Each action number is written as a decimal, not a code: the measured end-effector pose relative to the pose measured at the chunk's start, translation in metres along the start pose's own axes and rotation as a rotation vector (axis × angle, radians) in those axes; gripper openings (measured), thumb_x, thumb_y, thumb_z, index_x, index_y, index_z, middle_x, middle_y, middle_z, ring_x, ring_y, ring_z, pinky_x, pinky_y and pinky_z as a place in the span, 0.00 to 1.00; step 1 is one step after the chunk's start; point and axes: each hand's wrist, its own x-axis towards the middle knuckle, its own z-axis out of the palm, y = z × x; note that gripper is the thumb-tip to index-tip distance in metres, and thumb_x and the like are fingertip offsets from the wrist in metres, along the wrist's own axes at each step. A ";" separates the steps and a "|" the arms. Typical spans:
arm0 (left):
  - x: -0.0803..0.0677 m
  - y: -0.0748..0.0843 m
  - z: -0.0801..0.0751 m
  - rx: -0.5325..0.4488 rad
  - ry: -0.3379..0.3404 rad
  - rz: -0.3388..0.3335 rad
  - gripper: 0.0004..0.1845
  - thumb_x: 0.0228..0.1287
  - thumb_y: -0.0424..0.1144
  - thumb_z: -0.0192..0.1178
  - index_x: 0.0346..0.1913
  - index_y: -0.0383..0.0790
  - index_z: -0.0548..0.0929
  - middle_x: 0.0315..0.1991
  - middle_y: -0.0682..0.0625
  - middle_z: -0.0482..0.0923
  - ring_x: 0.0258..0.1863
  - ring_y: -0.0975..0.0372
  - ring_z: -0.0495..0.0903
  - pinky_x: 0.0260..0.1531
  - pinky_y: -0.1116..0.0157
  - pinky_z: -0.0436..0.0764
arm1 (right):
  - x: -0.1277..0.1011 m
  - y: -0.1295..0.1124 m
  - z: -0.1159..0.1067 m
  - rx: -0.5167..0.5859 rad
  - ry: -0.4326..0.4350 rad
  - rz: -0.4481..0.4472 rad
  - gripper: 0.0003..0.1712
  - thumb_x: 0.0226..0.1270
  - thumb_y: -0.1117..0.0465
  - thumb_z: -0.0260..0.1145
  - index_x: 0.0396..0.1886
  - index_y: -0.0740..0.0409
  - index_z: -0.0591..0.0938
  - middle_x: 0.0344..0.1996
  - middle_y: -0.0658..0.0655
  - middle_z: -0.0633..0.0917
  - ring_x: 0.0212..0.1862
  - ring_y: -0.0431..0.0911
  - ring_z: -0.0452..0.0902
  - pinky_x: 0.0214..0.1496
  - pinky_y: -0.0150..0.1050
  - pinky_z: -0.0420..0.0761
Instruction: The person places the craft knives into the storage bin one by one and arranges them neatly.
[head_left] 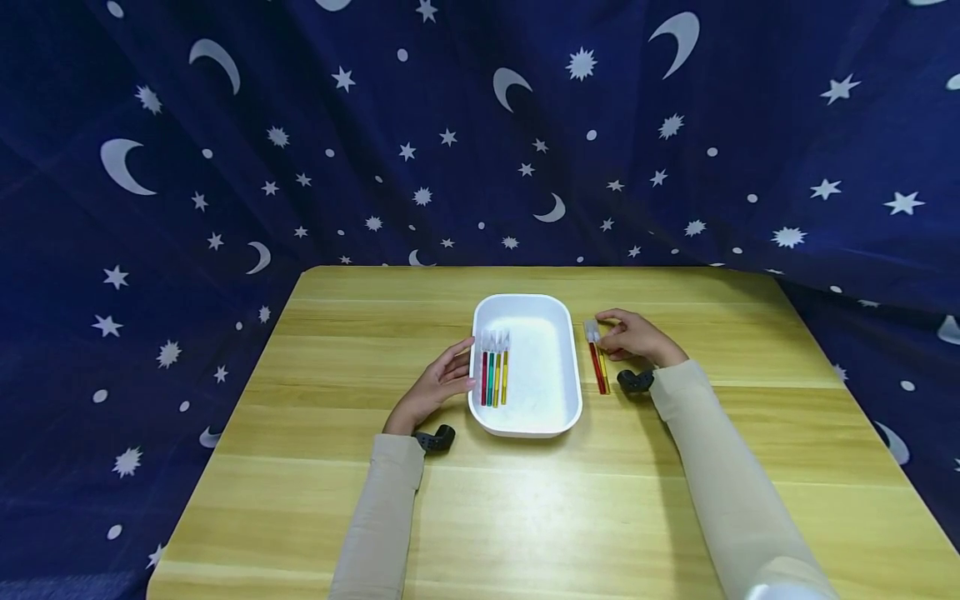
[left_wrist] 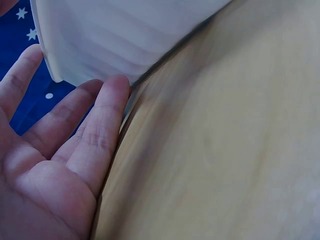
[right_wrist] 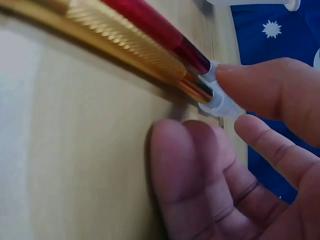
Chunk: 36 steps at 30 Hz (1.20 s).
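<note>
A white tray (head_left: 536,367) stands mid-table with several coloured pens (head_left: 493,375) lying side by side along its left inner side. My left hand (head_left: 457,371) lies flat beside the tray, straight fingers (left_wrist: 100,120) touching its outer left wall (left_wrist: 125,35). Right of the tray a red pen (head_left: 597,367) and a yellow pen (head_left: 604,373) lie together on the wood. My right hand (head_left: 613,333) hovers over their far ends. In the right wrist view, one fingertip (right_wrist: 250,80) touches their clear caps (right_wrist: 220,102) and the thumb rests on the table just short of them.
The wooden table (head_left: 525,517) has bare room in front of and beside the tray. A dark blue cloth with stars and moons (head_left: 480,125) hangs behind and around the table's edges. Small black wrist cameras (head_left: 437,437) sit below each hand.
</note>
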 end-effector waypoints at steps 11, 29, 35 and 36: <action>0.000 -0.002 0.000 0.005 0.000 0.004 0.42 0.77 0.24 0.60 0.87 0.37 0.55 0.83 0.31 0.58 0.80 0.38 0.63 0.71 0.65 0.75 | 0.007 -0.004 0.003 -0.038 -0.017 0.042 0.40 0.76 0.72 0.65 0.81 0.74 0.58 0.32 0.54 0.78 0.27 0.41 0.75 0.29 0.33 0.83; 0.000 -0.001 0.000 0.010 0.004 0.004 0.41 0.78 0.25 0.61 0.87 0.38 0.55 0.83 0.31 0.59 0.79 0.39 0.64 0.73 0.62 0.74 | 0.002 0.001 0.003 0.037 0.013 0.015 0.36 0.75 0.77 0.65 0.78 0.75 0.62 0.34 0.55 0.78 0.31 0.40 0.80 0.35 0.32 0.86; -0.001 -0.001 0.001 0.020 0.011 0.003 0.41 0.77 0.25 0.61 0.87 0.38 0.56 0.83 0.32 0.59 0.80 0.39 0.64 0.73 0.62 0.74 | -0.004 0.005 0.003 0.114 0.040 -0.006 0.37 0.76 0.78 0.63 0.80 0.74 0.60 0.34 0.53 0.79 0.33 0.40 0.82 0.38 0.33 0.87; -0.001 -0.001 0.001 0.019 0.012 0.003 0.41 0.77 0.25 0.61 0.87 0.38 0.56 0.83 0.32 0.59 0.79 0.39 0.64 0.73 0.63 0.74 | -0.004 0.005 0.003 0.121 0.046 -0.010 0.38 0.76 0.78 0.63 0.80 0.74 0.60 0.34 0.52 0.80 0.33 0.40 0.82 0.38 0.33 0.87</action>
